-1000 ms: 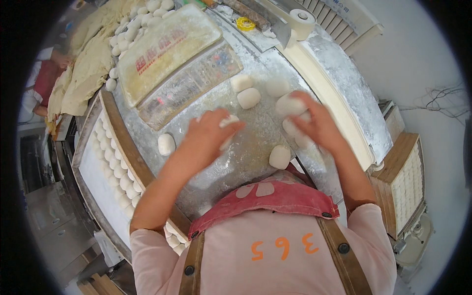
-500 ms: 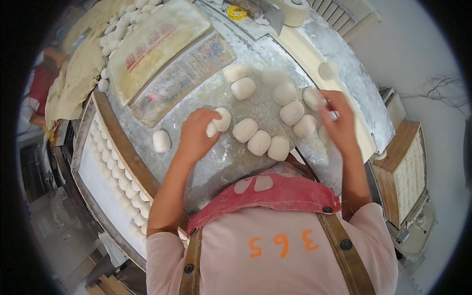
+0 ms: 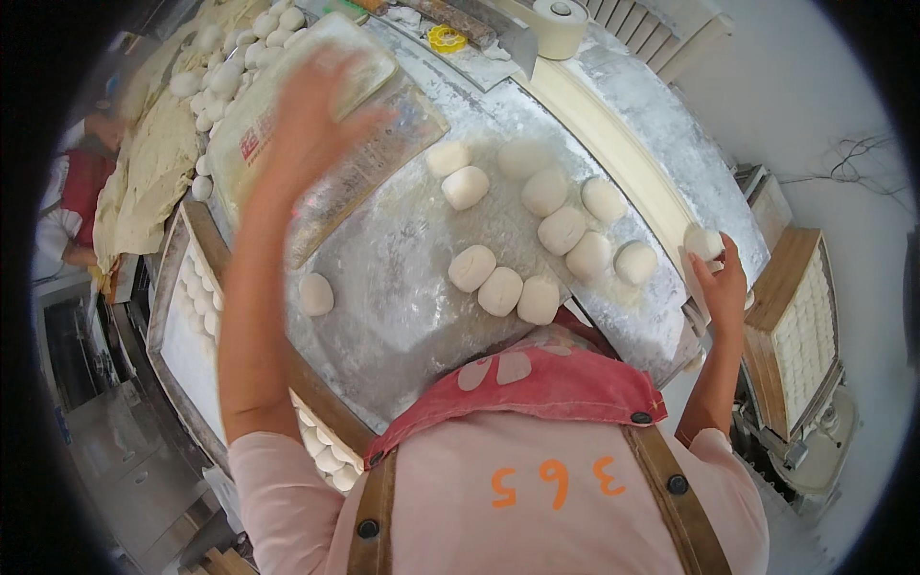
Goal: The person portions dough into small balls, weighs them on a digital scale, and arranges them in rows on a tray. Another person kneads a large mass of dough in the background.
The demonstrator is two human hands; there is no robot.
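Observation:
My left hand, smeared by motion, is over a pale plastic sheet at the upper left. Its thumb and fingers stand apart, and nothing shows in them. At the near end of the cream conveyor belt, my right hand has its fingers around a rounded white dough piece. Between my arms, several more dough pieces lie in loose groups on the floured metal worktop. One dough piece sits apart, near my left forearm.
A wood-framed tray of dough pieces lies under my left arm. Stacked wooden trays stand at the right. Beyond the sheet are a dough ball pile and a dough slab. Another person's red apron shows far left.
My left hand has left the worktop's middle for the plastic sheet; the dough it gripped there is gone from that spot. My right hand has moved right, from the loose dough to the belt's end.

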